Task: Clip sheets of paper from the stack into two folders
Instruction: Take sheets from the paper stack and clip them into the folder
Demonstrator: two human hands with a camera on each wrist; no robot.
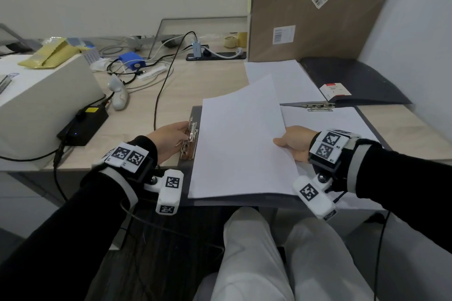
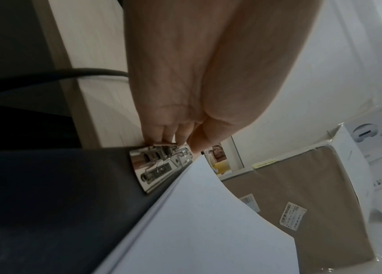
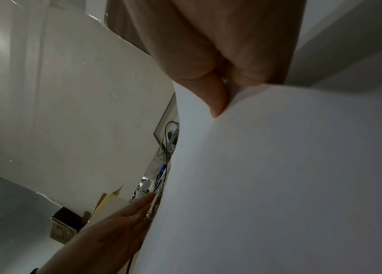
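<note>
My left grip (image 1: pixel 171 138) pinching the folder clip (image 1: pixel 190 140), right grip (image 1: pixel 296 143) grasping the paper sheet (image 1: pixel 242 144) over it.

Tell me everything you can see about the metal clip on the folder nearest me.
The metal clip is a shiny, chrome-looking lever clamp on a long flat base plate, fixed along the left edge of the dark folder at the desk's front. The left wrist view shows its spring parts and slotted plate. The left hand grips its lever. The edge of the white sheet, pinched by the right hand, lies right beside it; whether it is clamped cannot be told.
</note>
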